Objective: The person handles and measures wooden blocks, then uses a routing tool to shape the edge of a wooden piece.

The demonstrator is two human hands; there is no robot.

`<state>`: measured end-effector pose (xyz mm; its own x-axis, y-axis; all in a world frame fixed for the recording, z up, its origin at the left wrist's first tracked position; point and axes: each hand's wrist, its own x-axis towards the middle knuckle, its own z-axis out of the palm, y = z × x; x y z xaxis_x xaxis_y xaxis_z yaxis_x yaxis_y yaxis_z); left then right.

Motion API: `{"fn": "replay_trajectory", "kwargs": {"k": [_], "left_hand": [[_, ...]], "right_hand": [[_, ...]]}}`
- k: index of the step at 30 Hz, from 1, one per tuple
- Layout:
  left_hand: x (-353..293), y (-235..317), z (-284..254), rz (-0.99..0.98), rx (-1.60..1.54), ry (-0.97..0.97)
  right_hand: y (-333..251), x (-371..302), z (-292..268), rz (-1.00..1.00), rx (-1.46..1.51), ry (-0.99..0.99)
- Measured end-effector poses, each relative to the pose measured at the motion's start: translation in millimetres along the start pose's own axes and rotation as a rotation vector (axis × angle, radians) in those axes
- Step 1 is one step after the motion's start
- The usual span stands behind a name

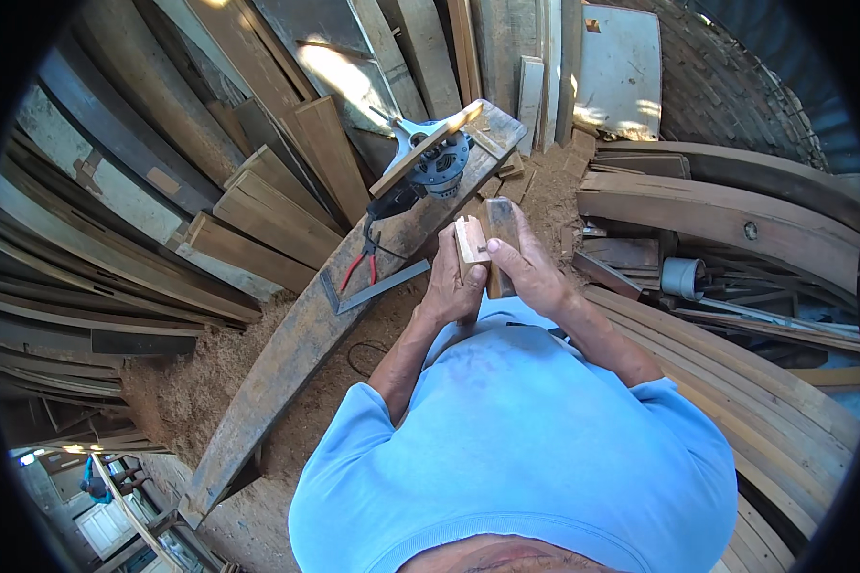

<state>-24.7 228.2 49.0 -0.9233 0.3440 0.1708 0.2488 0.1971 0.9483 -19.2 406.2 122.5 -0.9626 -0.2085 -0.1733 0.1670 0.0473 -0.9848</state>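
Observation:
Just in front of my chest I hold two wooden pieces close together. My left hand (446, 285) is wrapped round a wooden block with a pale, notched end (470, 239). In my right hand (537, 271) is a darker, worn wooden block (500, 222), upright beside the pale one, with the thumb lying across toward the pale piece. Whether the two pieces are joined I cannot tell, as my fingers cover their lower parts. Left of my left hand, a metal try square (382, 286) and red-handled pliers (370, 265) lie on the long plank bench (287, 382).
At the bench's far end sits a blue power tool (437, 164) with a wooden strip across it. Boards (277, 215) lean along the left; stacked planks (717, 372) lie to the right. Sawdust (191, 392) covers the ground. A grey pipe piece (681, 278) rests among scraps.

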Motion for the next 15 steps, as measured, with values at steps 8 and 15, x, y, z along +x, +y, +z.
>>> {"fn": "replay_trajectory", "kwargs": {"k": [8, 15], "left_hand": [[-0.3, 8.5, 5.4, 0.086, -0.032, 0.059], [5.9, 0.0, 5.2, -0.011, -0.022, 0.048]], "right_hand": [[-1.6, 9.1, 3.0, 0.041, 0.169, -0.006], [3.8, 9.3, 0.4, -0.007, 0.067, 0.008]]}}
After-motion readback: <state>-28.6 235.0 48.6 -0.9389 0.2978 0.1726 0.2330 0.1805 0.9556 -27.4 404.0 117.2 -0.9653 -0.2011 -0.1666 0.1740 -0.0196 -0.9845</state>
